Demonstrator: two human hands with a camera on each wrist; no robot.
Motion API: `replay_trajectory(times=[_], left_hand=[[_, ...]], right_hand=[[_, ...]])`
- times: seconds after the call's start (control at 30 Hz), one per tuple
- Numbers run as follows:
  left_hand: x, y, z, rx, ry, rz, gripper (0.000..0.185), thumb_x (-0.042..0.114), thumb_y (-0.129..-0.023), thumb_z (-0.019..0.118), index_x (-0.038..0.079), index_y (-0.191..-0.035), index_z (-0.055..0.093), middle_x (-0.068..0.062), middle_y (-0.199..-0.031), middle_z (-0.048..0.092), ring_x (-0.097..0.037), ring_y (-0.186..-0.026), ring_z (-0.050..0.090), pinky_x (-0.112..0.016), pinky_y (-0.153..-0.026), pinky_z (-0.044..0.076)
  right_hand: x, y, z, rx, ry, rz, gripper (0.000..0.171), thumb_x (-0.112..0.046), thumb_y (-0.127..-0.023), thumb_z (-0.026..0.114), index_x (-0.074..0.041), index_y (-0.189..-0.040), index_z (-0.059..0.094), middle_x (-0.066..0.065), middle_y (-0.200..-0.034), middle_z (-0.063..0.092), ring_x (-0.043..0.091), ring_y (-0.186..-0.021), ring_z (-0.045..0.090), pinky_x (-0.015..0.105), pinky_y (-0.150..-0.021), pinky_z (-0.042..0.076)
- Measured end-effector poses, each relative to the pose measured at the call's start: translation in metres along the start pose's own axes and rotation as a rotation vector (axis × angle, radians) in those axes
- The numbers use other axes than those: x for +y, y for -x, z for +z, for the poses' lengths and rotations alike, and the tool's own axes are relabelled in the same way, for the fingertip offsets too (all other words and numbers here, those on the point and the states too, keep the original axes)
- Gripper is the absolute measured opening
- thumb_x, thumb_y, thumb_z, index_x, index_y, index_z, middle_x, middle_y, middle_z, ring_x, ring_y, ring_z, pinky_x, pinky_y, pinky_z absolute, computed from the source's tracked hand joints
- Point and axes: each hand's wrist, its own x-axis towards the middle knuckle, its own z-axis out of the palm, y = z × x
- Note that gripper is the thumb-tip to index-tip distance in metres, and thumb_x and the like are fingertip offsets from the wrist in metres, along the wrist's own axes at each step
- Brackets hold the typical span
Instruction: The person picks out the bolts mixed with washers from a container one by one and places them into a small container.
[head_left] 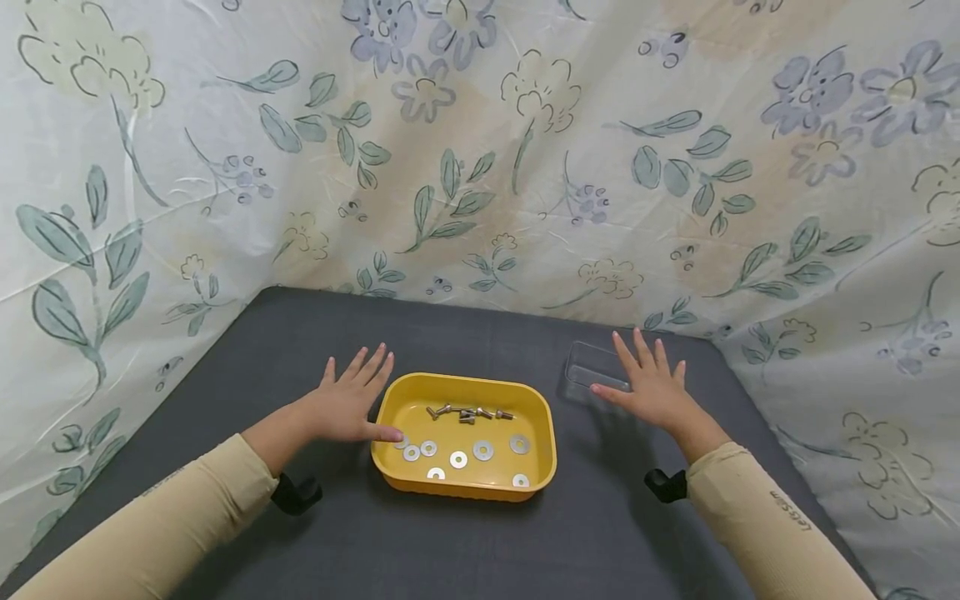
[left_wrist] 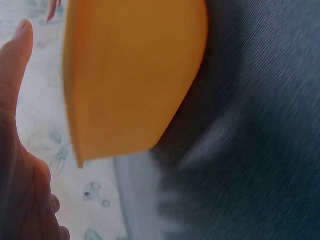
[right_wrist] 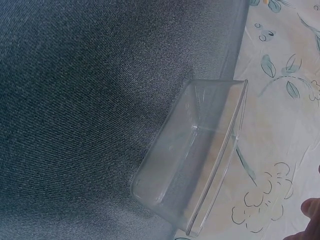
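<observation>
A yellow tray (head_left: 465, 489) stands on the dark tabletop, with several bolts (head_left: 467, 414) toward its far side and several flat washers (head_left: 483, 451) nearer its front. At the tray's left end is my left hand (head_left: 348, 407), fingers spread and nothing held; its thumb overlaps the left rim in the head view. My right hand (head_left: 654, 390) is spread too, holding nothing, beside a clear plastic box (head_left: 588, 367) at the back right. In the right wrist view the clear box (right_wrist: 170, 165) shows an open top, and the left wrist view has the tray's outer wall (left_wrist: 130, 75) close up.
The dark cloth-covered table (head_left: 480, 550) reaches back to a flower-printed curtain (head_left: 480, 167), which also hangs along the left and right sides. Black straps (head_left: 296, 495) show under both wrists.
</observation>
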Motion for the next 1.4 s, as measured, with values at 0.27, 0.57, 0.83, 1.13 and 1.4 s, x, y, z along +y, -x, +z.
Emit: replay_trajectory(times=[0.27, 0.57, 0.83, 1.13, 1.4], left_hand=[[0.005, -0.001, 0.014, -0.024, 0.042, 0.018, 0.117, 0.078, -0.070, 0.048, 0.007, -0.147, -0.001, -0.011, -0.153, -0.006, -0.036, -0.138, -0.005, -0.068, -0.097, -0.008], [0.008, -0.002, 0.021, -0.015, 0.031, 0.014, 0.122, 0.083, -0.065, 0.046, 0.006, -0.147, -0.002, -0.009, -0.153, -0.006, -0.033, -0.139, -0.001, -0.068, -0.099, -0.001], [0.010, -0.004, 0.020, -0.029, 0.025, 0.013, 0.118, 0.081, -0.067, 0.048, 0.008, -0.147, 0.000, -0.006, -0.154, 0.000, -0.029, -0.140, 0.002, -0.065, -0.102, 0.003], [0.011, -0.005, 0.016, -0.046, 0.013, 0.024, 0.117, 0.078, -0.068, 0.050, 0.007, -0.147, 0.002, -0.007, -0.154, 0.001, -0.031, -0.139, 0.005, -0.065, -0.102, 0.006], [0.011, -0.007, 0.018, -0.061, -0.035, 0.041, 0.116, 0.080, -0.069, 0.047, 0.007, -0.147, 0.001, -0.007, -0.154, -0.001, -0.026, -0.140, 0.002, -0.063, -0.103, 0.007]], right_hand=[[-0.001, -0.003, 0.000, 0.003, 0.003, -0.002, 0.104, -0.078, -0.074, 0.040, -0.021, -0.147, -0.007, 0.015, -0.150, -0.018, 0.047, -0.131, -0.019, 0.071, -0.091, -0.013], [-0.002, -0.007, 0.003, 0.001, -0.016, -0.010, 0.104, -0.078, -0.074, 0.042, -0.021, -0.148, -0.005, 0.015, -0.151, -0.017, 0.047, -0.131, -0.018, 0.071, -0.091, -0.013], [-0.006, -0.012, 0.004, 0.013, 0.004, -0.015, 0.102, -0.076, -0.075, 0.044, -0.025, -0.147, -0.007, 0.015, -0.151, -0.016, 0.046, -0.132, -0.017, 0.071, -0.093, -0.009], [-0.015, -0.016, 0.002, 0.015, -0.037, -0.051, 0.101, -0.075, -0.076, 0.045, -0.024, -0.148, -0.004, 0.014, -0.152, -0.015, 0.042, -0.134, -0.017, 0.069, -0.096, -0.007], [-0.024, -0.019, -0.004, -0.003, -0.040, -0.082, 0.101, -0.078, -0.075, 0.040, -0.026, -0.147, -0.008, 0.009, -0.151, -0.020, 0.040, -0.134, -0.018, 0.068, -0.098, -0.005]])
